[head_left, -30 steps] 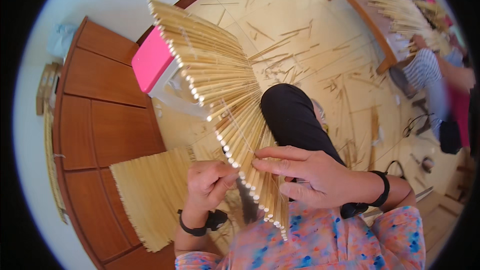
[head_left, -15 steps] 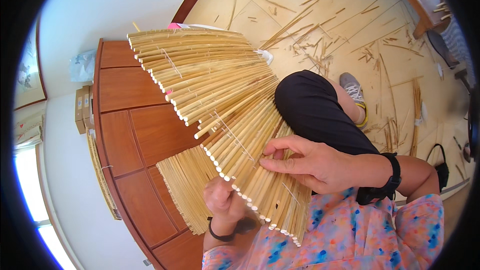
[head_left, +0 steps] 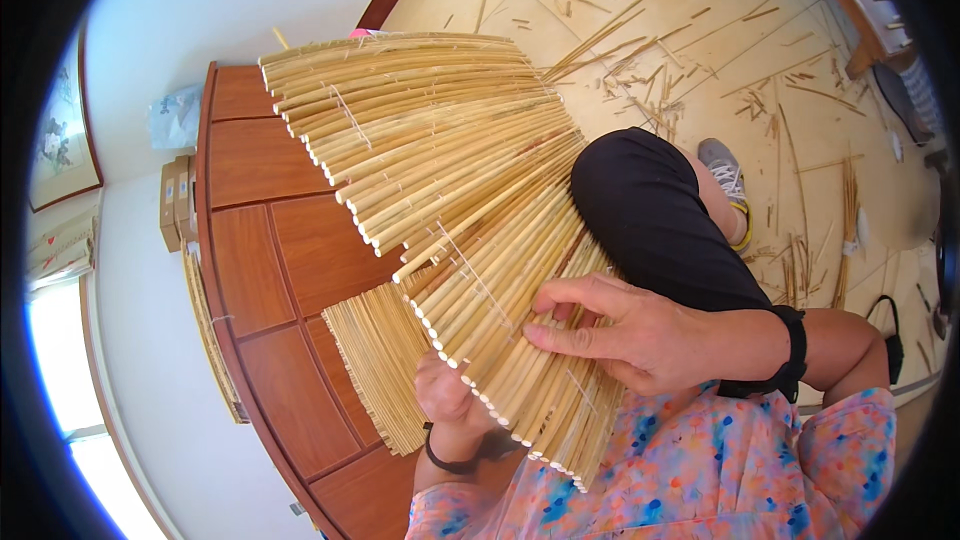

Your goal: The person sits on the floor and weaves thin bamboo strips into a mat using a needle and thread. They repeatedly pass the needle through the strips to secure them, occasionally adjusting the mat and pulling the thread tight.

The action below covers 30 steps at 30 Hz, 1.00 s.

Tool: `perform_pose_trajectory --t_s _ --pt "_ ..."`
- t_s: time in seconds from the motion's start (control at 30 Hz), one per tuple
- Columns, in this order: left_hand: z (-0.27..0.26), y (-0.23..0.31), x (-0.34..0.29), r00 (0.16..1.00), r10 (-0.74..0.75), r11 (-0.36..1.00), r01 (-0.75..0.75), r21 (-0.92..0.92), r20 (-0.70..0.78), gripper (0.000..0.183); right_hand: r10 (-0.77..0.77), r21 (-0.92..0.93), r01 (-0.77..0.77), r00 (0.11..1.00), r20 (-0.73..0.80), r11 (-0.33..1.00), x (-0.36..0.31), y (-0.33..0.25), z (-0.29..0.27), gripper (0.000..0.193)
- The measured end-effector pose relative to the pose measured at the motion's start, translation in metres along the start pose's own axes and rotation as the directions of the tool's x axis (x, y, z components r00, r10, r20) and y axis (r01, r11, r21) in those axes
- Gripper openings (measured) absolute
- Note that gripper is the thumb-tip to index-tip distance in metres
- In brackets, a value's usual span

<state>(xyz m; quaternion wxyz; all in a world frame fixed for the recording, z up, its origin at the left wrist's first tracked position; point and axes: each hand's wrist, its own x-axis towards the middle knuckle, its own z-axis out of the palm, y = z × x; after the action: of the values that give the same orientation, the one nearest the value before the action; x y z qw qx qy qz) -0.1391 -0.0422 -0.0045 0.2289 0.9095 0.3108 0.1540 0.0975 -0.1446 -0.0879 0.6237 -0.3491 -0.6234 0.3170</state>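
A mat of straw-coloured reed stalks [head_left: 470, 180], bound with pale thread, spreads fan-like across my lap and up to the left. Its white cut stalk ends form a stepped near-left edge. My left hand [head_left: 445, 395] is closed at that edge from below, its fingertips partly hidden behind the stalks. Over the lower part of the mat, my right hand [head_left: 640, 330] rests with thumb and forefinger pinched together. Whatever lies between those fingertips is too small to make out. A pale thread [head_left: 470, 270] runs slantwise across the stalks and ends close to them.
A second reed mat [head_left: 375, 360] lies behind my left hand, against a reddish-brown wooden cabinet [head_left: 245, 260]. Loose stalk pieces [head_left: 640, 70] litter the tiled floor. My dark-trousered knee [head_left: 640, 200] touches the mat. Cardboard boxes [head_left: 175, 202] stand by the wall.
The view has shifted slightly, and the mat's upper end sits a little higher. Both hands keep nearly the same places on the mat, the right one still pinching.
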Motion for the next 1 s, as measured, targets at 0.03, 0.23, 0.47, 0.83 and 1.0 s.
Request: perform_pose_trajectory --t_s 0.03,0.23,0.47,0.83,1.0 --pt "-0.001 0.001 0.001 0.999 0.028 0.999 -0.029 0.041 0.016 0.060 0.002 -0.007 -0.002 1.000 -0.003 1.000 0.001 -0.001 0.000 0.074" --pt "-0.004 0.011 0.018 0.997 0.072 0.997 -0.073 0.026 0.028 0.034 0.012 -0.029 -0.012 1.000 0.003 0.999 0.004 -0.006 0.001 0.069" --pt "-0.015 0.009 0.023 0.996 0.092 0.995 -0.092 0.036 0.012 0.025 -0.001 -0.093 0.002 1.000 0.015 0.996 0.006 -0.009 -0.001 0.071" --pt "-0.015 0.007 0.021 0.999 0.035 0.998 -0.035 -0.052 0.005 0.024 0.005 -0.161 -0.004 1.000 0.008 0.987 0.004 -0.015 0.005 0.081" --pt "-0.015 0.008 0.019 0.999 0.053 0.998 -0.053 -0.022 0.005 0.027 0.012 -0.178 -0.007 1.000 0.028 0.984 0.003 -0.019 0.005 0.083"
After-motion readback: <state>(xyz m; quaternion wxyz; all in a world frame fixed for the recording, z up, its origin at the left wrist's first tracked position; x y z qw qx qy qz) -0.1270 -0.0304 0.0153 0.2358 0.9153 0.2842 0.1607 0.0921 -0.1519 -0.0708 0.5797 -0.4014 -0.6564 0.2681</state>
